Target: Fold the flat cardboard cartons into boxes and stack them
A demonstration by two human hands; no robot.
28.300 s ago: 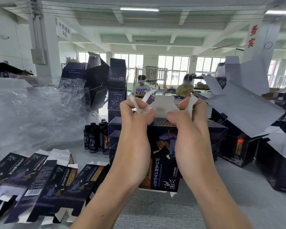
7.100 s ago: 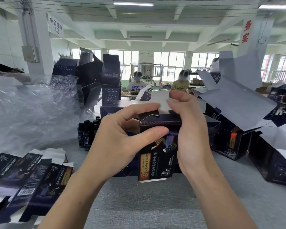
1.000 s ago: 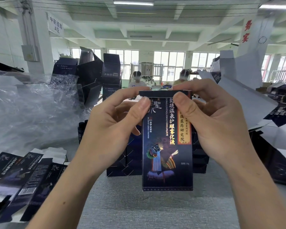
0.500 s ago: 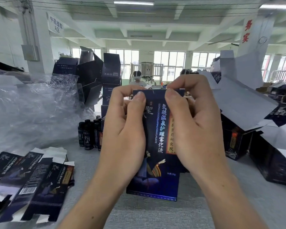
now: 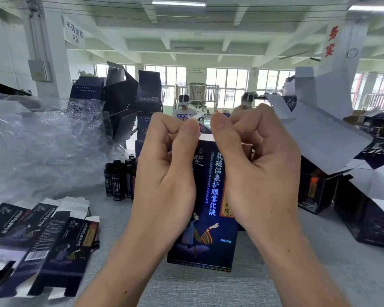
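Note:
A dark blue carton (image 5: 205, 220) with Chinese print and a painted figure stands upright in front of me above the grey table (image 5: 208, 289). My left hand (image 5: 164, 185) pinches its top left, thumb against fingers. My right hand (image 5: 255, 173) pinches its top right the same way. White top flaps stick up between my fingertips. Flat unfolded cartons (image 5: 38, 242) lie fanned out at the lower left. Behind my hands a stack of folded dark boxes (image 5: 142, 147) is mostly hidden.
Small dark bottles (image 5: 118, 178) stand behind my left hand. Crumpled clear plastic wrap (image 5: 38, 149) fills the left. Larger open dark boxes with white flaps (image 5: 319, 151) crowd the right. Two people sit at a far table.
The carton's top has opened: white flaps now show between my fingertips. Both hands have moved up to the top edge and pinch it, and the carton sits slightly lower and more upright.

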